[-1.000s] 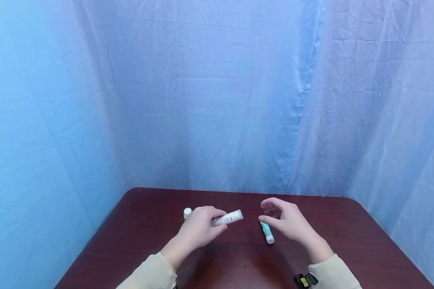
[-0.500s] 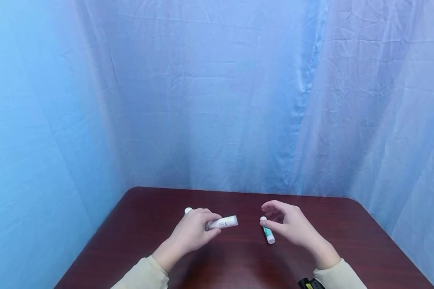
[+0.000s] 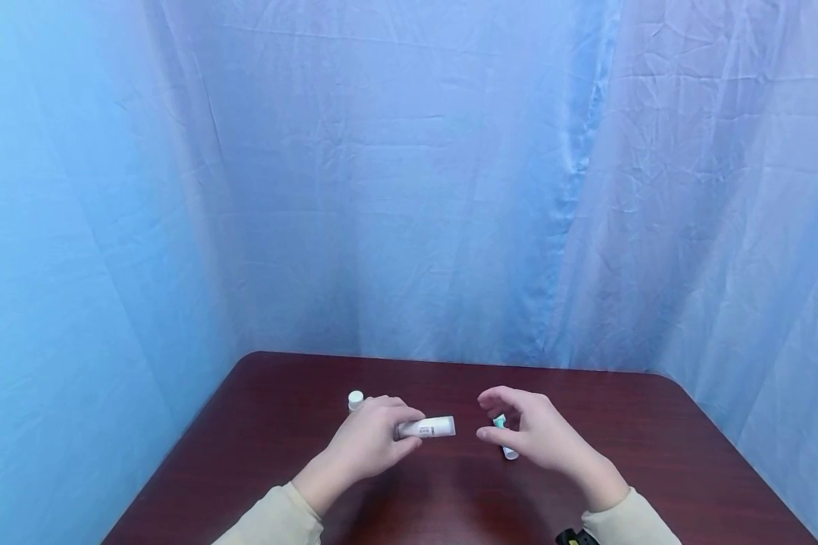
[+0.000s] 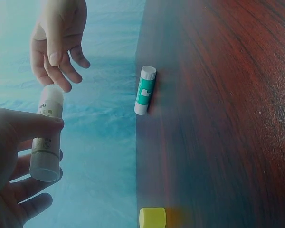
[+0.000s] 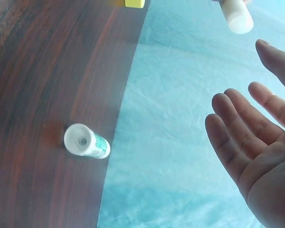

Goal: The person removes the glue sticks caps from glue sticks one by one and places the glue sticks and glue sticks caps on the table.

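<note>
My left hand (image 3: pixel 375 435) pinches a white glue stick (image 3: pixel 432 428) between thumb and fingers, above the table. One end of it points toward my right hand (image 3: pixel 541 431), which is held in the air with fingers apart and nothing in its grasp. Below the right hand a green and white glue stick (image 4: pixel 145 91) lies on its side; the hand partly hides it in the head view. Behind the left hand, a white-topped object (image 3: pixel 356 397) shows only in part. A yellow end piece (image 4: pixel 152 217) is visible at the bottom of the left wrist view.
The dark red-brown table (image 3: pixel 279 424) has rounded far corners. Pale blue curtains (image 3: pixel 409 189) hang behind it and along both sides. A black band (image 3: pixel 576 537) with a yellow mark is on the right wrist.
My left hand has shifted slightly, and the white glue stick has turned to lie closer to level. My right hand has moved a little left and covers more of the green glue stick.
</note>
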A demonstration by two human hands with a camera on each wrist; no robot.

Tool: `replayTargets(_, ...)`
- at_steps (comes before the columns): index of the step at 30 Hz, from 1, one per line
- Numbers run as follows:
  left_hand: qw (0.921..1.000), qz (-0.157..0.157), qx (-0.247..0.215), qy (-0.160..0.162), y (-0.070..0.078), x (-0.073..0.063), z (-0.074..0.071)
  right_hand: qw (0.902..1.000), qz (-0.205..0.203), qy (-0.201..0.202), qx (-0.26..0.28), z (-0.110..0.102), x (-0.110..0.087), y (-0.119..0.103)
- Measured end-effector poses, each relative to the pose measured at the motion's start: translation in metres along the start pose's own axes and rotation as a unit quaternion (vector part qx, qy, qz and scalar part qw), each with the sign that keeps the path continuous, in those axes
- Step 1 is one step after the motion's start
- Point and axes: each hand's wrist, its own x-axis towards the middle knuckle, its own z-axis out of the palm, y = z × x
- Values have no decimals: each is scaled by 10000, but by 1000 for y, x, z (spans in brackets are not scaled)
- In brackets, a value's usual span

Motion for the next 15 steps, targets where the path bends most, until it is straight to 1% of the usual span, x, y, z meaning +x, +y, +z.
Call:
replayTargets(3, 10000, 29, 10, 0, 2, 0, 1, 9998, 41, -113, 151, 5, 0, -1)
replayTargets(6, 10000, 49, 2, -57, 4, -1, 3, 9995, -51, -217, 214, 9, 1, -3)
replayTargets(10, 9998, 108, -22, -140, 5, -1, 4, 9987, -340, -357, 155, 14, 1, -4)
replayTargets(15, 9996, 148, -35, -254, 7, -1, 6, 9967, -585, -529, 203, 20, 1, -6)
